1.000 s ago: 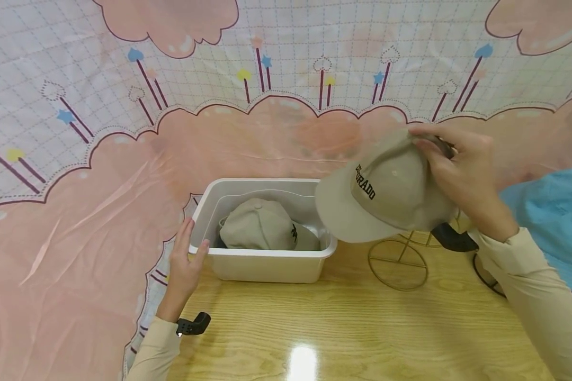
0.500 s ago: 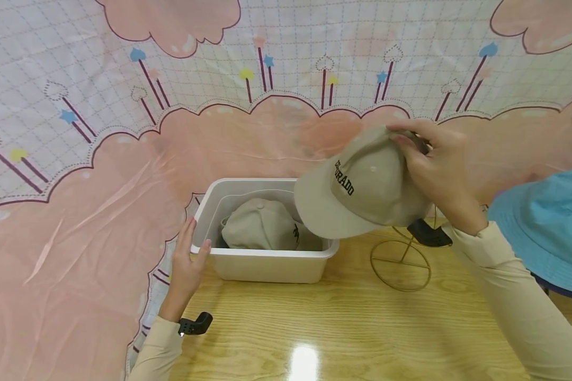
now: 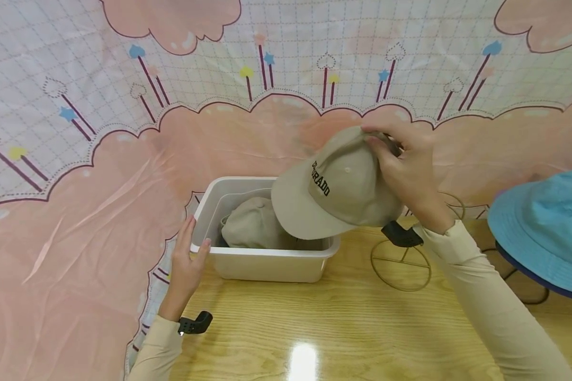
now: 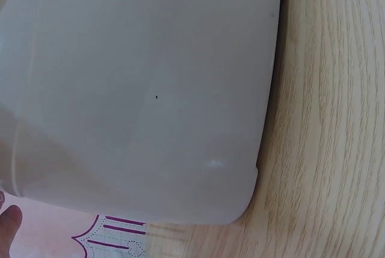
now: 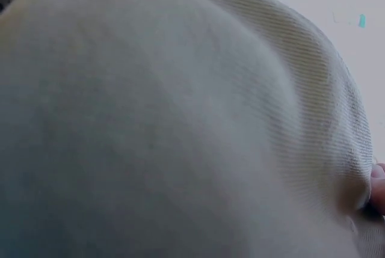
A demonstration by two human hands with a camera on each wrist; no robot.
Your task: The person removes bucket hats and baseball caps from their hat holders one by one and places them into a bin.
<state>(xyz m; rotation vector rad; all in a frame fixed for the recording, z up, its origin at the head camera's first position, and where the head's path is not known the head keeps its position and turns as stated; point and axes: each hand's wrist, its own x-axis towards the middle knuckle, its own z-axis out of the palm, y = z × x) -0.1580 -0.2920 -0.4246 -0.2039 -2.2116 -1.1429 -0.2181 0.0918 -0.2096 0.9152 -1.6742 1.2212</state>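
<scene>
the beige cap [image 3: 350, 193] is clamped at its upper rear in the right grip [image 3: 410, 166], brim pointed left and down, seen over the right end of the white bin [image 3: 269, 266]. the bin's near left corner is touched by the left grip [image 3: 187, 271], its fingers straight.

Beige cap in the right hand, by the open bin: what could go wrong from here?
The right hand pinches the held cap near one edge, so it might swing or slip.
In the head view, its crown extends past the right end of the bin; lowered like this, it could catch the rim.
Another cap already fills much of the bin, so the two may press together and crease.
</scene>
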